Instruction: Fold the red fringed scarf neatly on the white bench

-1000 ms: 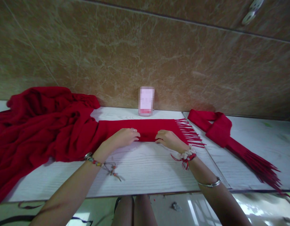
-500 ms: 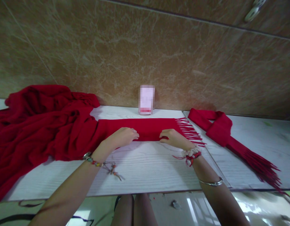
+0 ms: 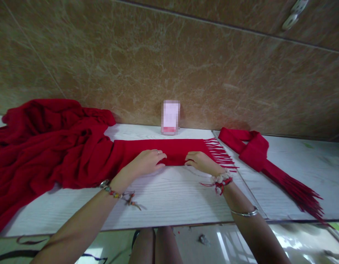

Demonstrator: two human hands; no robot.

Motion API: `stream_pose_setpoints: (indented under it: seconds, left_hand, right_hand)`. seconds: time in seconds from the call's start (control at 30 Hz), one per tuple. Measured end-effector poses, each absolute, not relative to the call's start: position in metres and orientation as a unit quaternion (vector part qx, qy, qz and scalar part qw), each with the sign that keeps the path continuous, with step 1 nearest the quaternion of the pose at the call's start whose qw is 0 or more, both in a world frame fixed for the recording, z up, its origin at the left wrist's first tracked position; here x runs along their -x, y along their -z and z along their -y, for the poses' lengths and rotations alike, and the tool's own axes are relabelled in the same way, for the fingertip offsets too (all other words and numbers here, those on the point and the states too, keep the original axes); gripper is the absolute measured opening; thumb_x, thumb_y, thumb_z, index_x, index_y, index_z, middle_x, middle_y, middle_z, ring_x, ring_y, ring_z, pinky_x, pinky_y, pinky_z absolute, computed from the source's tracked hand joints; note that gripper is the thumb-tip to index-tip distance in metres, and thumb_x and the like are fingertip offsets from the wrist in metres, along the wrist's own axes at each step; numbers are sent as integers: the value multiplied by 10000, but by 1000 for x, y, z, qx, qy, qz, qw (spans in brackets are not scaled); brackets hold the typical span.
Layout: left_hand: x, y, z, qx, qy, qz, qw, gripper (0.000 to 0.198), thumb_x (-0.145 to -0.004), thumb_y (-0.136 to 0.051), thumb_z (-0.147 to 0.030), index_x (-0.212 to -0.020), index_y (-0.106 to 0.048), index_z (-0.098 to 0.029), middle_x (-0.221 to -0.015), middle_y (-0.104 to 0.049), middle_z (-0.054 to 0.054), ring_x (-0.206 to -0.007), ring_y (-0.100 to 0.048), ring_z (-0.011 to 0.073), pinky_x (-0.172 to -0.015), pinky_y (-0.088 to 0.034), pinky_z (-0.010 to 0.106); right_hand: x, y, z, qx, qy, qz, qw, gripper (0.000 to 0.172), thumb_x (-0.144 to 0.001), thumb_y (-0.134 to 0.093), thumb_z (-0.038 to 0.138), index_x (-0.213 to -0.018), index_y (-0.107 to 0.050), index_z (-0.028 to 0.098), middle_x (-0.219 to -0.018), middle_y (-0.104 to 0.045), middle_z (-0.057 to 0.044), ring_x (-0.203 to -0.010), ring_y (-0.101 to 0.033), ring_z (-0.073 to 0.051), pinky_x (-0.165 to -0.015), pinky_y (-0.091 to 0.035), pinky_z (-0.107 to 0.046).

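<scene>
A red fringed scarf [image 3: 176,146] lies folded into a flat strip along the white table, its tassels [image 3: 217,152] pointing right. The strip runs leftward into a large loose heap of the same red cloth [image 3: 62,146]. My left hand [image 3: 151,161] rests on the strip's near edge, thumb and fingers apart, a ring on one finger. To its right, my right hand [image 3: 199,161] has its fingers curled over that same edge, pinching the cloth near the fringed end; the thumb is partly hidden.
A second red scarf [image 3: 254,150], looped over itself with its fringe toward the front, lies at the right. A small pale box-like object [image 3: 170,117], blurred out, stands against the brown marbled wall [image 3: 169,66]. The white table [image 3: 169,198] has a seam right of centre.
My left hand has shifted slightly right along the near edge, and its thumb and fingers have spread. My right hand's fingers have closed in at the edge. The view has moved a little.
</scene>
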State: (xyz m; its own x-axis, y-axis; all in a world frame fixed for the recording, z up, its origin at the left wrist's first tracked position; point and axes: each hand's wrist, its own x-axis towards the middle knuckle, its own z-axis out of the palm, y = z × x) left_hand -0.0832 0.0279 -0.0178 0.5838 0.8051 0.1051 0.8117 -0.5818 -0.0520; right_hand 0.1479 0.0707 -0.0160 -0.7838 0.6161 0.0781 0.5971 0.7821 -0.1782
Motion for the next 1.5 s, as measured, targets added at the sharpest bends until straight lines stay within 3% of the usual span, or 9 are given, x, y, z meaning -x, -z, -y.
stream_pose_setpoints:
  seconds: [0.27,0.53,0.73,0.83,1.03,1.13,1.27,1.37,1.5]
  left_hand:
    - [58,31,-27,899,89,421,80,124,-840,-509,-210,-833,-631,-189,-783,-631,17,-757,-603,149,-662,-438,259]
    - [62,31,-28,912,49,397,87,166,-828,-485,-133,-815,-639,-192,-794,-630,26,-772,-591,162,-677,-434,278]
    - [66,33,-24,929,24,368,8,366,-828,-411,-77,-1112,-571,-244,-1087,-591,54,-1026,-529,167,-868,-386,291]
    - [70,34,-23,930,1,359,-78,528,-822,-370,-51,-1258,-417,-346,-1365,-395,-11,-1266,-309,173,-1020,-240,377]
    - [77,23,-23,913,-24,367,-179,387,-896,-339,-320,-1276,-377,-378,-1433,-272,-37,-1332,-156,199,-1050,-126,475]
    - [79,25,-27,889,28,436,-135,411,-924,-223,-353,-1321,-326,-331,-1444,-248,1,-1327,-178,186,-1050,-155,446]
    - [79,37,-30,806,20,589,-48,534,-890,-278,-430,-1372,-256,-201,-1454,-190,92,-1327,-139,301,-1021,-156,542]
    - [78,42,-30,794,-7,606,-45,634,-854,-301,-503,-1376,-243,-147,-1450,-191,103,-1328,-128,307,-1032,-156,530]
    - [78,38,-28,787,-21,614,-59,796,-792,-319,-603,-1382,-201,-83,-1453,-154,127,-1334,-95,303,-1047,-138,505]
  right_hand:
    - [-152,13,-71,325,-63,942,51,156,-822,-511,168,-854,-661,138,-816,-668,-61,-759,-594,-145,-694,-424,-237]
    - [-170,5,-57,391,-15,920,-26,207,-798,-479,104,-880,-656,172,-891,-671,-53,-832,-604,-165,-722,-437,-247]
    - [-191,17,-36,401,77,912,-20,260,-804,-419,40,-845,-649,153,-874,-651,-91,-793,-596,-177,-691,-452,-267]
    - [-206,27,-31,392,107,914,12,264,-818,-407,53,-844,-651,151,-825,-641,-92,-751,-588,-180,-677,-464,-284]
    - [-230,28,-31,416,93,904,29,299,-791,-419,45,-938,-653,161,-906,-658,-90,-841,-597,-186,-752,-484,-303]
    - [-217,16,-32,415,36,906,75,252,-809,-445,116,-953,-649,154,-958,-661,-95,-925,-585,-202,-831,-471,-339]
    - [-160,15,-38,428,-14,886,176,351,-875,-395,263,-1165,-536,125,-1187,-567,-133,-1130,-482,-209,-979,-367,-393]
    - [-115,30,-43,426,-35,892,143,481,-879,-380,355,-1302,-388,126,-1363,-386,-149,-1275,-306,-243,-1017,-295,-461]
    - [-107,48,-49,427,-20,901,73,487,-895,-334,368,-1335,-335,160,-1401,-325,-120,-1295,-268,-242,-1025,-241,-507]
